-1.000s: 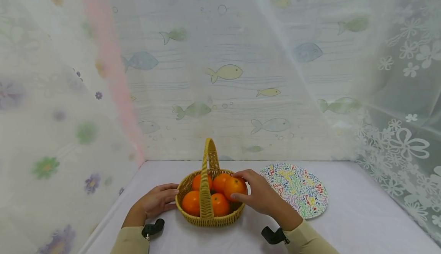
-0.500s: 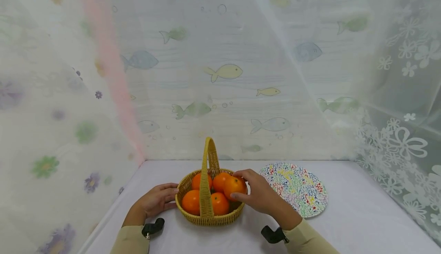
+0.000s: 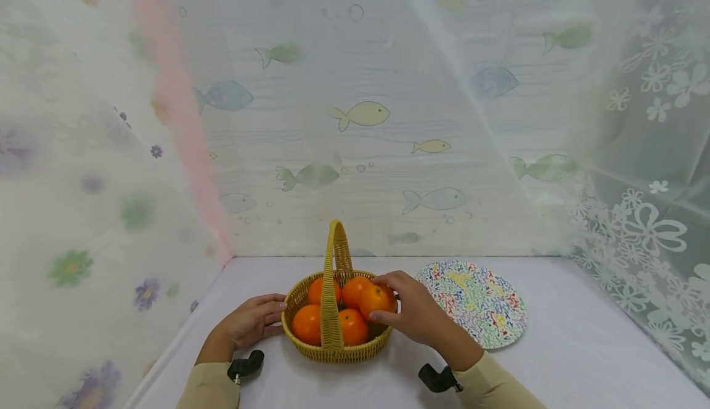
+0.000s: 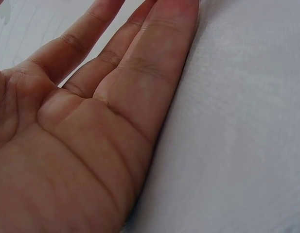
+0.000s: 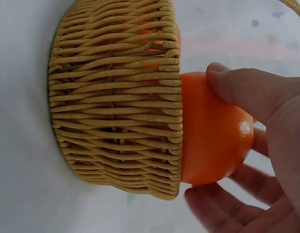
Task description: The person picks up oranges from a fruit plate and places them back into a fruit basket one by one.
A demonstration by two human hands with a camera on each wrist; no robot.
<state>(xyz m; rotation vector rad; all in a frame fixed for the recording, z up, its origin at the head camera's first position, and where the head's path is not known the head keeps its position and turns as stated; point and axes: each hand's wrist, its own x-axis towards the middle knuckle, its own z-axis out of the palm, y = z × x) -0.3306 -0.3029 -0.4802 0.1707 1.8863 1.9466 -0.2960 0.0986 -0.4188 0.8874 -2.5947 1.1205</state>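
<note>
A yellow wicker basket (image 3: 333, 355) with a tall arched handle stands on the table, holding several oranges (image 3: 307, 324). My right hand (image 3: 416, 308) curls its thumb and fingers round the orange (image 3: 376, 300) at the basket's right side. In the right wrist view this orange (image 5: 213, 131) bulges above the woven rim, thumb on one side and fingers on the other. At the basket's left rim rests my left hand (image 3: 255, 321), fingertips right at the weave. The left wrist view shows its palm (image 4: 81, 155) and long, nearly straight fingers, the little-finger side along the white cloth.
A round board or mat (image 3: 482, 304) with a multicoloured squiggle pattern lies to the right behind my right forearm. White cloth (image 3: 577, 347) covers the table. Sheer curtains with fish (image 3: 366, 114) and flowers hang at the back and sides.
</note>
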